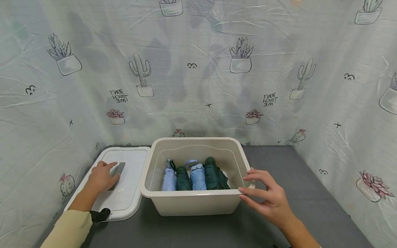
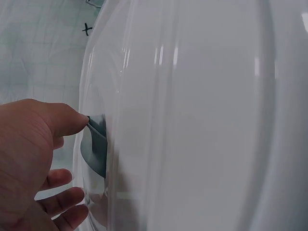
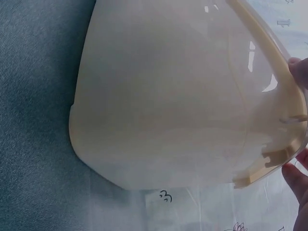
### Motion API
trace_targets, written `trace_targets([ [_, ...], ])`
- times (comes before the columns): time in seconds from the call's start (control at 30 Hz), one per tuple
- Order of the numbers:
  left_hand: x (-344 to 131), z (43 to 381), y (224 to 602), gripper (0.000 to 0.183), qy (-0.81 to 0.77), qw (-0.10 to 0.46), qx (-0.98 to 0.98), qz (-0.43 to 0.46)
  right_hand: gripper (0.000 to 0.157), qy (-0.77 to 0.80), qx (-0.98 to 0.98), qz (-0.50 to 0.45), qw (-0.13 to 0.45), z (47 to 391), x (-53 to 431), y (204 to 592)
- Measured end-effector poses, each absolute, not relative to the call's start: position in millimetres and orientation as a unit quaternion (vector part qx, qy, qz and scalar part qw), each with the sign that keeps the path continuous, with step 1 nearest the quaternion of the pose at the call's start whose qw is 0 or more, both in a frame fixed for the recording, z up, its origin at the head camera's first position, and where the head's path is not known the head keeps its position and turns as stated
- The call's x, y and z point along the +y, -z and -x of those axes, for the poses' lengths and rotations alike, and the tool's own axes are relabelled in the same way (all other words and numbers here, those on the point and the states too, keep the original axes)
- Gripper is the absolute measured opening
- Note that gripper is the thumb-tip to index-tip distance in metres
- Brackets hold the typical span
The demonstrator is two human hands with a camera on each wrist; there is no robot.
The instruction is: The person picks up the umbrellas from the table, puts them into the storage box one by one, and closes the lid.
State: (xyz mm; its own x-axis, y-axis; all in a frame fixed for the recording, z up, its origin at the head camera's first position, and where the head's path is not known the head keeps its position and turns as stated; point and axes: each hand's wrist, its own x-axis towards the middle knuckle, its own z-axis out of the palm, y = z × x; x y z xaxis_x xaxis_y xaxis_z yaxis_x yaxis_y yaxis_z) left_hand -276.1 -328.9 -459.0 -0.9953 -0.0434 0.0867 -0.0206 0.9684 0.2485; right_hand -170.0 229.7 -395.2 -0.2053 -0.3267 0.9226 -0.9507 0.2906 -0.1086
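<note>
A beige plastic storage box [image 1: 195, 204] stands uncovered on the table. Inside lie several folded umbrellas: a pale lavender one [image 1: 169, 179], a dark green one [image 1: 183, 179], a light blue one [image 1: 198, 177] and another dark green one [image 1: 214, 175]. At the box's front right corner, my right hand [image 1: 268, 196] holds the rim with its fingertips. The white lid [image 1: 134, 182] lies left of the box. My left hand [image 1: 100, 175] is over it, the thumb [image 2: 67, 119] at the edge of the grey handle [image 2: 96, 149] and the other fingers loosely spread.
The dark grey table top [image 1: 297, 172] extends right of the box and in front of it. A pale curtain [image 1: 192, 113] printed with cacti hangs behind and along both sides. A black strap [image 1: 100, 215] at the left wrist overlaps the lid's near edge.
</note>
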Motion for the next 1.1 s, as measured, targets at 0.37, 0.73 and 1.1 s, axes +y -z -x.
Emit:
trace_targets([
  [0.37,-328.9,281.2,459.2,0.058,0.116,0.048,-0.992,0.023,0.019,-0.363,-0.66,-0.474,0.456,166.6,227.8,392.9],
  [0.73,-321.9,281.4,454.8,0.059,0.135,0.018,-0.99,0.026,0.021,-0.363,-0.692,-0.448,0.436,166.1,234.8,399.7],
  [1.1,-323.9,283.8,451.4,0.057,0.134,0.013,-0.99,0.039,0.022,-0.344,-0.693,-0.454,0.442,167.7,236.2,399.0],
])
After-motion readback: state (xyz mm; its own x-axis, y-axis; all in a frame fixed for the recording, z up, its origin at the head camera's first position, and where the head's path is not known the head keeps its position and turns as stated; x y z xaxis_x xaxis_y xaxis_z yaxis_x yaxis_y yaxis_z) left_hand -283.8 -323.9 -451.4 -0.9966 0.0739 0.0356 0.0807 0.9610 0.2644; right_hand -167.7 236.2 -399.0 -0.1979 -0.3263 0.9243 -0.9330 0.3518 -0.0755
